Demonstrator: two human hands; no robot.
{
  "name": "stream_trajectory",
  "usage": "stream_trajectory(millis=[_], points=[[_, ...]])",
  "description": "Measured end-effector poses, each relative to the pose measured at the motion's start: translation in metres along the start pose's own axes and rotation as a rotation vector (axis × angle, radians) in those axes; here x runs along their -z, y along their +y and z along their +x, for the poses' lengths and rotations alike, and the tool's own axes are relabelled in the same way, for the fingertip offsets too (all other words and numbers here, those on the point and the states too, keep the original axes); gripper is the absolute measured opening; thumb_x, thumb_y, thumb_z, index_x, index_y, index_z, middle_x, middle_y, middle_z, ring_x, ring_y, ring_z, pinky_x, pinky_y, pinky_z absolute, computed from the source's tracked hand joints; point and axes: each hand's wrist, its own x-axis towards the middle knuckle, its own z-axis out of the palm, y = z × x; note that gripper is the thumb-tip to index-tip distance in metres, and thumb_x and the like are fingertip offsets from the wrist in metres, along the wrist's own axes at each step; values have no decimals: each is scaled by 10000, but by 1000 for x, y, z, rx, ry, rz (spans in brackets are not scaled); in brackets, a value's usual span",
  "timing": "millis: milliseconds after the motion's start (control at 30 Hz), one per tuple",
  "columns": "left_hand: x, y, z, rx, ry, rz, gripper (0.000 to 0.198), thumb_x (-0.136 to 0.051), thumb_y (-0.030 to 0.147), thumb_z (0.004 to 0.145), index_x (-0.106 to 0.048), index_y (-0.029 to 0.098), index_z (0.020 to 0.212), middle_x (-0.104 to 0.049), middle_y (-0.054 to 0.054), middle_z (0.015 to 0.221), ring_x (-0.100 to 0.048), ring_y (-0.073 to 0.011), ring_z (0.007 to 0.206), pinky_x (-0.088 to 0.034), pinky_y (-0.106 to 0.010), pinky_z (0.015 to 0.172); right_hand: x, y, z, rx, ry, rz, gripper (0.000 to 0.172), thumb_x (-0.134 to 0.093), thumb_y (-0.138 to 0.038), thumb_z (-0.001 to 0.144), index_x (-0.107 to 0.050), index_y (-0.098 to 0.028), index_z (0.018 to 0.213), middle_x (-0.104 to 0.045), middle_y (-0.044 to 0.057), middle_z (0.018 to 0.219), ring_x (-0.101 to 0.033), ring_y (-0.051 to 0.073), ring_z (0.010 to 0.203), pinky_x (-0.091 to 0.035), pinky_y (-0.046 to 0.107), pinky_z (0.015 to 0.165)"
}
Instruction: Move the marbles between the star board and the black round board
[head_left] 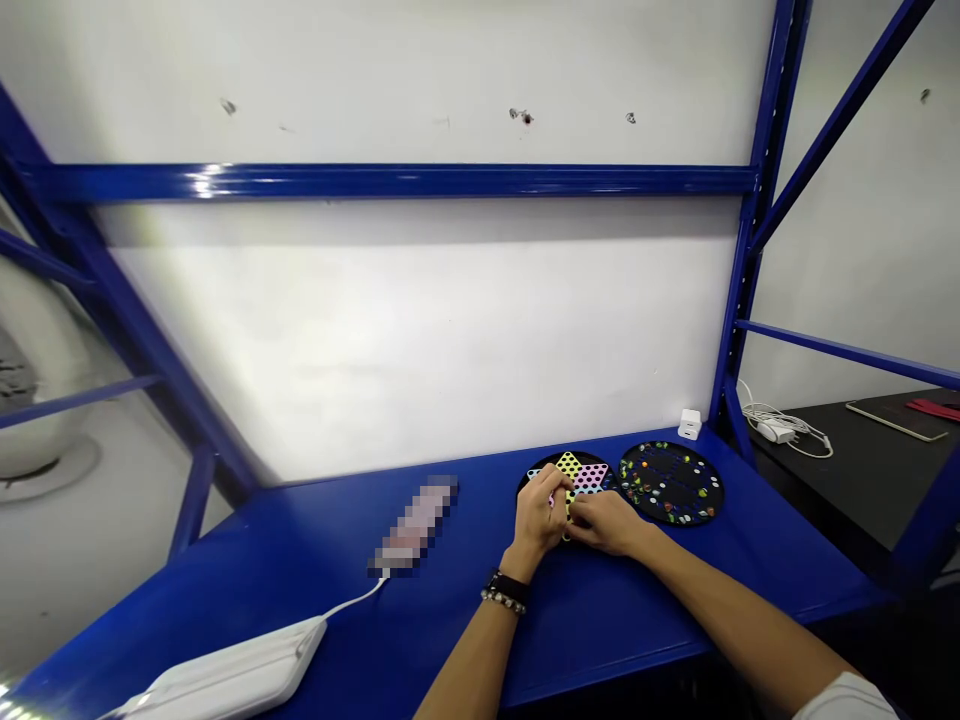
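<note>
left hand [541, 510] and right hand [606, 522], fingers curled, grip indeterminable, overlie round black star-patterned board [591, 477] near blue surface [600, 620] rear edge.

the blue beam [450, 181] looks like glossy metal, the star board [592, 474] and white slab [232, 668] like smooth plastic.
</note>
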Motion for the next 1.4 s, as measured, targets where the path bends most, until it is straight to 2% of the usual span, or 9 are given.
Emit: stream_trajectory(millis=[300, 667, 1033, 1200, 1300, 1400], points=[[0, 2, 0, -27, 18, -22, 251, -370, 123, 836, -549, 199, 678, -571, -5, 691, -536, -132, 651, -426, -257, 639, -2, -5, 1, 39, 2, -60, 325, -446, -388, 962, -649, -172, 829, -692, 62, 852, -587, 140, 686, -352, 245, 632], [-1, -1, -1, 18, -26, 1, 254, -364, 152, 855, -565, 204, 709, -588, -10, 709, -547, -139, 668, -433, -269, 652, -8, -4, 1, 114, 115, -44, 232, -418, -317, 976, -589, -172, 1034, -619, 110, 1068, -572, 210, 976, -415, 335, 834], [-2, -4, -2, 17, -36, -1, 252, -366, 149, 862, -569, 207, 726, -594, -8, 720, -557, -143, 686, -432, -270, 663, -10, -3, 3, 48, 89, 22, 223, -426, -330, 970, -576, -174, 915, -608, 71, 943, -547, 186, 868, -411, 317, 790], [-2, -3, -2, 22, -41, 1, 260, -364, 152, 867, -573, 207, 723, -588, -6, 714, -548, -138, 671, -430, -266, 652, -9, -6, 0, 55, 133, -32, 300, -422, -409, 966, -546, -171, 1101, -560, 124, 1115, -488, 249, 1013, -392, 410, 893], [-1, -1, -2, 23, -42, 1, 250, -366, 152, 864, -563, 205, 719, -578, -7, 709, -541, -139, 666, -429, -267, 651, -10, -9, 0, 53, 102, -69, 405, -400, -467, 962, -505, -155, 1199, -521, 161, 1193, -456, 287, 1055, -379, 465, 915], [-1, -1, -2, 22, -47, 1, 243, -369, 146, 863, -552, 205, 716, -579, -8, 718, -541, -139, 670, -432, -265, 660, -9, -6, 0, 31, 102, -22, 457, -394, -486, 963, -449, -172, 1291, -497, 157, 1248, -433, 290, 1107, -361, 474, 947]])
